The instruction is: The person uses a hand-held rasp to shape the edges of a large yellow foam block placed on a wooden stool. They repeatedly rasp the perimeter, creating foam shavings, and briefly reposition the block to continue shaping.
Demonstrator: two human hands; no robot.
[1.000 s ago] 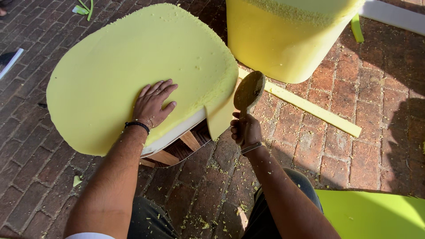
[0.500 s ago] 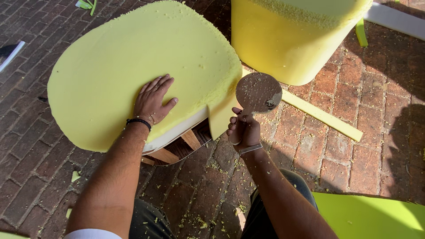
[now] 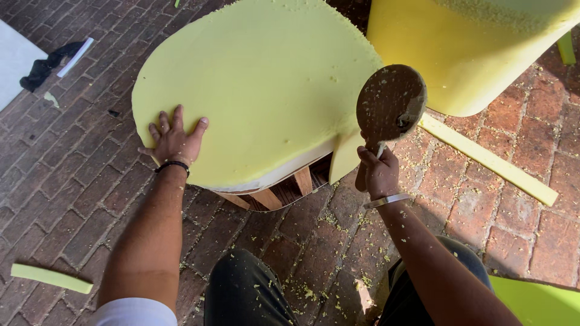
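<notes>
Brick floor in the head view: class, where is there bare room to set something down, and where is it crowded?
Bare brick floor lies left of the left hand, between the foam cushion and the foam strip. Crowded: around the right hand, round disc tool and foam block.

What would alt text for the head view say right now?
The left hand presses flat on a yellow foam pad lying over a wooden frame, while the right hand holds up a round brown disc tool beside the pad's edge. Foam crumbs dot the brick floor.
</notes>
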